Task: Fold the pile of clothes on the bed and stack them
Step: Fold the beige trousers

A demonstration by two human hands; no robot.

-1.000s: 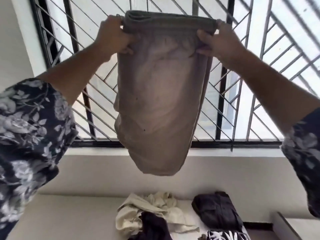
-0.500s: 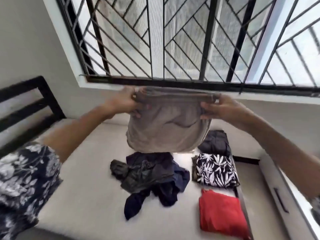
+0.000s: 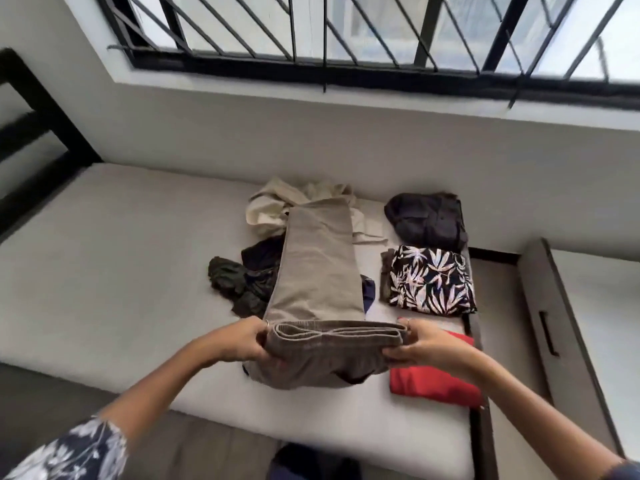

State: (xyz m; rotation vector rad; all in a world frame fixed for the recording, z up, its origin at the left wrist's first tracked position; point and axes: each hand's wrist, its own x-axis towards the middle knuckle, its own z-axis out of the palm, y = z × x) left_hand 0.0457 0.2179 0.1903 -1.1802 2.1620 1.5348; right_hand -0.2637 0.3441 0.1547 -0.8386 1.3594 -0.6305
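A tan pair of trousers (image 3: 317,268) lies lengthwise on the bed (image 3: 104,271), its legs stretched away from me over the unfolded pile. My left hand (image 3: 239,341) grips the left end of the folded waistband, and my right hand (image 3: 420,344) grips its right end. Under and beside the trousers lie a cream garment (image 3: 273,209) and crumpled dark clothes (image 3: 239,282). Three folded items sit to the right: a dark one (image 3: 427,220), a leaf-print one (image 3: 431,280) and a red one (image 3: 433,381) partly under my right hand.
A barred window (image 3: 346,36) runs along the wall behind the bed. A black bed frame (image 3: 31,140) rises at the left. A grey drawer unit with a black handle (image 3: 549,332) stands to the right of the mattress.
I lowered the tan trousers from up against the window down onto the bed, laying the legs over the pile. My view tilted downward with them.
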